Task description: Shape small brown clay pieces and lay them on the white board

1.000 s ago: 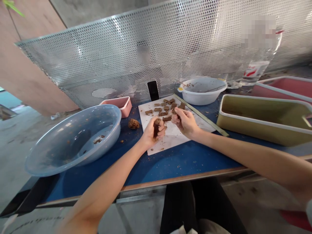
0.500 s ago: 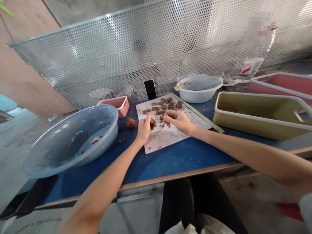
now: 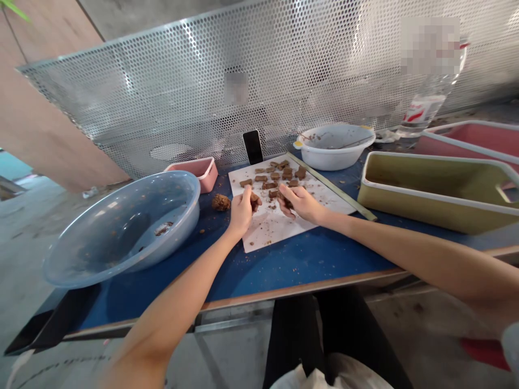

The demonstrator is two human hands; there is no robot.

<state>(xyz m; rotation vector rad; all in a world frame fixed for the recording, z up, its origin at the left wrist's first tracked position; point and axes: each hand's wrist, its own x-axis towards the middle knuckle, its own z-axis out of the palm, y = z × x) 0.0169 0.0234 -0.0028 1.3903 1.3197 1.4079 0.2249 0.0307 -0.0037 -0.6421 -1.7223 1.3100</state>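
My left hand (image 3: 242, 209) is closed around a brown clay lump (image 3: 254, 201), its thumb on top, above the left side of a white sheet (image 3: 263, 232). A short gap to the right, my right hand (image 3: 300, 204) is curled with the thumb up. Brown clay smears its fingers, and whatever lies inside them is hard to make out. Beyond both hands, several small brown clay pieces (image 3: 274, 176) lie in rough rows on the sheet. A rounder, rough clay lump (image 3: 221, 202) sits on the blue table left of my left hand.
At left a large blue basin (image 3: 121, 232) stands on the table, a small pink box (image 3: 206, 174) behind it. A phone (image 3: 253, 147) leans on the perforated metal panel. A flat strip (image 3: 332, 186) borders the sheet. Further right are a white basin (image 3: 334, 156), green bin (image 3: 425, 189) and bottle (image 3: 424, 111).
My right hand has drawn back to the right and turned, its fingers no longer pinched near the left hand. My left hand keeps the clay lump in nearly the same place.
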